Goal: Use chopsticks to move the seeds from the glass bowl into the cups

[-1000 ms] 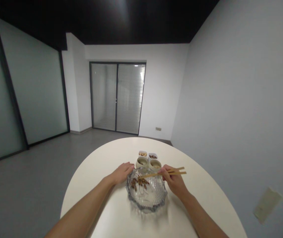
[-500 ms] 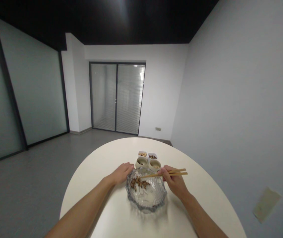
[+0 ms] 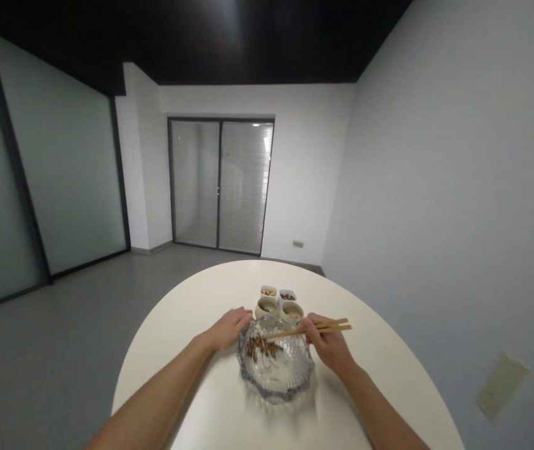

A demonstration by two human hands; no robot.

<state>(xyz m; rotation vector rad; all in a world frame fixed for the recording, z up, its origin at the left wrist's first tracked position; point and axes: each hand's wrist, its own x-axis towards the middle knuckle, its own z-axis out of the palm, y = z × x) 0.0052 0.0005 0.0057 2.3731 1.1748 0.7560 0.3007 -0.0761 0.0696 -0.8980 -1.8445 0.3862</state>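
Note:
A pair of wooden chopsticks (image 3: 284,334) is held in my right hand (image 3: 327,342), at the right rim of a clear cut-glass bowl (image 3: 276,396). The chopstick tips reach inside the bowl, to the right edge of a heap of slim brown pieces (image 3: 256,347), too small to name. Whether the tips pinch a piece, I cannot tell. On the other side, my left hand (image 3: 230,328) lies with fingers stretched out, fingertips at the bowl's upper left rim. Two small beige bowls, one on the left (image 3: 267,307) and one on the right (image 3: 291,312), stand just behind the glass bowl.
Behind the beige bowls are two small white dishes, one with pale yellowish bits (image 3: 268,292) and one with dark reddish bits (image 3: 288,296). Everything stands on a round white table (image 3: 192,294). A wall (image 3: 435,206) rises along the right side.
The chopsticks have shifted very slightly left with my right hand, their tips still at the brown pieces. My left hand has stayed in place.

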